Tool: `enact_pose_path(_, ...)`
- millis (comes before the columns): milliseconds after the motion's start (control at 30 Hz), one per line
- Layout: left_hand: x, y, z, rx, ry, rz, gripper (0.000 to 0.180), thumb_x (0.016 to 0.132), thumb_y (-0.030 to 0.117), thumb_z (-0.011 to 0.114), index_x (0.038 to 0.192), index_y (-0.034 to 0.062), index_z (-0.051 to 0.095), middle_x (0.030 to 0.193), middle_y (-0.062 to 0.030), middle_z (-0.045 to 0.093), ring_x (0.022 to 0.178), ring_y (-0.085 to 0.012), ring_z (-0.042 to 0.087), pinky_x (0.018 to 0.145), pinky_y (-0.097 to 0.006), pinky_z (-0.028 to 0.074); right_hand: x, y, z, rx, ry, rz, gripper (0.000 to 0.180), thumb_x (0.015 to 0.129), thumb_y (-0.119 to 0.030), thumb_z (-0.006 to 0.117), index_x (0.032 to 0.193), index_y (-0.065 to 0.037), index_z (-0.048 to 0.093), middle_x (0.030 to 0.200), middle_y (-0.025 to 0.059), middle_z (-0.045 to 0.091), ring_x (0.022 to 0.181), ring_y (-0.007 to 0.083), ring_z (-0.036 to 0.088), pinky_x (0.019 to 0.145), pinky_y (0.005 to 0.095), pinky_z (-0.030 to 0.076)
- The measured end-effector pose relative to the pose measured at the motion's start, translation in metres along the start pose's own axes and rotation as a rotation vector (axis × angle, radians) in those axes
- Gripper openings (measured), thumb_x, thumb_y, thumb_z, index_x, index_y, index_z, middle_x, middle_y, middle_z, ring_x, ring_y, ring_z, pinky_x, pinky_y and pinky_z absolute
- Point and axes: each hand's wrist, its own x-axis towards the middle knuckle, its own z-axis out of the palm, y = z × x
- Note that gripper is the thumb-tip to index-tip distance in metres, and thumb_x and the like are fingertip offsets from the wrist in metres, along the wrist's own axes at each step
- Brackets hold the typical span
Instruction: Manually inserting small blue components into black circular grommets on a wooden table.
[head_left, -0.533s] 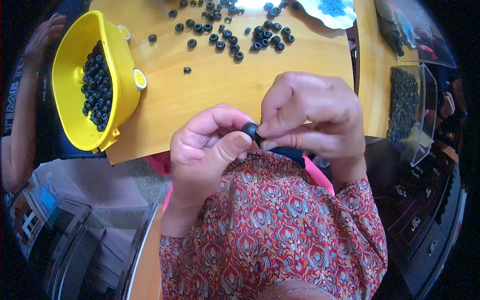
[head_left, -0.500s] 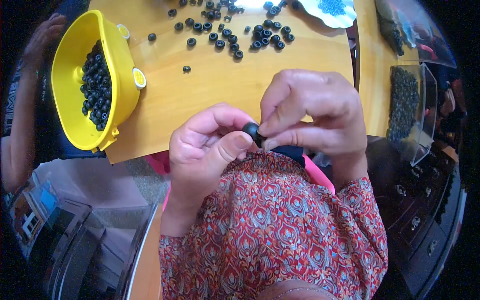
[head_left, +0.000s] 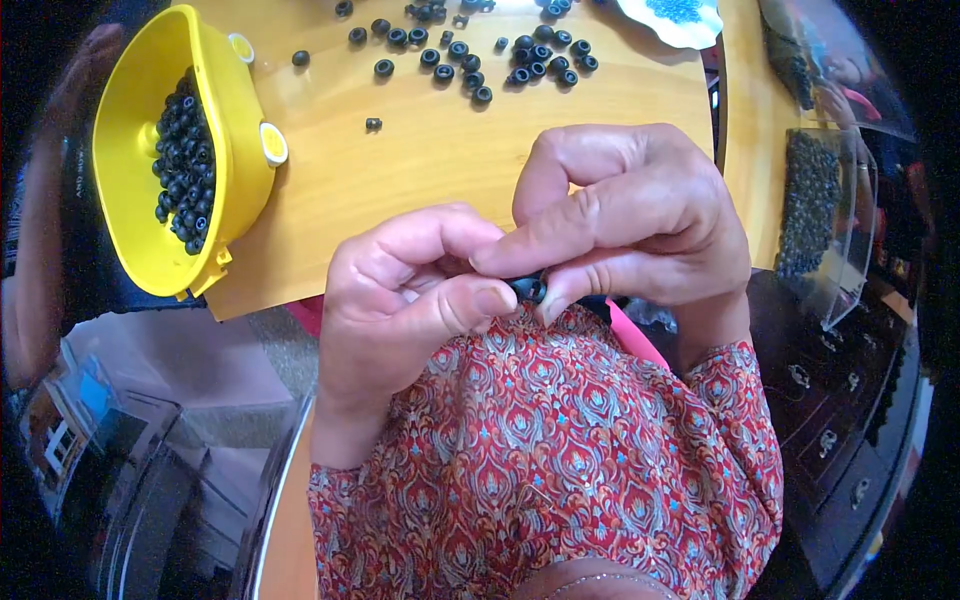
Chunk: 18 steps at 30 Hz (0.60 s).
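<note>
**Around the wooden table**

A wooden table (head_left: 440, 170) fills the upper middle of the view. On its left edge sits a yellow bowl (head_left: 140, 150) partly filled with small black rings. More loose black rings (head_left: 480, 60) lie scattered on the table's far side. A white dish (head_left: 670, 15) holding blue bits rests at the far right corner. Right of the table stands a clear plastic container (head_left: 825, 215) of dark pieces.

Bare tabletop (head_left: 420, 170) between bowl (head_left: 130, 180), rings (head_left: 480, 60)
</note>
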Motion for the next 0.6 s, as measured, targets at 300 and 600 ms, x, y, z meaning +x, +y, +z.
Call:
enact_pose_path(300,-0.004,-0.008,-0.005,0.048,-0.125,0.029,0.015,0.080,-0.001,0.068,0.092,-0.0045,0.059,0.086,-0.0064,0.060,0.079,-0.0113,0.060,0.071,-0.021,0.049,0.001,-0.007,0.003,0.016,-0.028,-0.024,0.025,0.072,-0.019,0.074,0.084,0.003,0.071,0.068,0.0064,0.057,0.058,0.0162,0.053,0.052,0.0287,0.041)
enact_pose_path(600,0.001,0.005,0.007,0.069,-0.302,0.064,0.012,0.081,-0.001,0.066,0.090,-0.0043,0.060,0.082,-0.0079,0.062,0.076,-0.0118,0.060,0.066,-0.022,0.049,-0.003,-0.011,0.009,0.068,0.044,-0.152,0.012,0.072,-0.009,0.073,0.071,0.002,0.067,0.067,0.0094,0.057,0.054,0.0198,0.051,0.052,0.0308,0.040)
